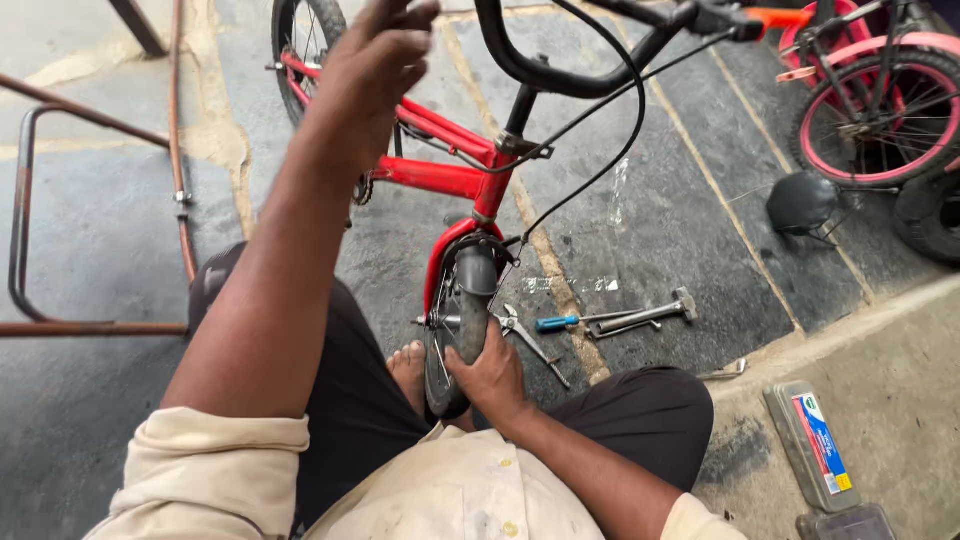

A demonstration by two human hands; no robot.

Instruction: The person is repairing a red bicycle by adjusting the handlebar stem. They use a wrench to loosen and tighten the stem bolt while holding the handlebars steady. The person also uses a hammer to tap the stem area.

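Steadying a small red bicycle by its front tyre

We had our right hand (490, 375) closed over the front tyre (462, 330) of the red bicycle (440, 175), which stood on the stone floor (680, 230) between our knees. Our left hand (375, 65) was raised near the frame with fingers loosely curled, holding nothing we could see. We judged the bicycle could tip toward its rear, held at one point only, and the loose brake cable (600, 170) could snag. A screwdriver (570, 321), hammer (650, 312) and pliers (530, 340) lay just beside the wheel, easy to kick.
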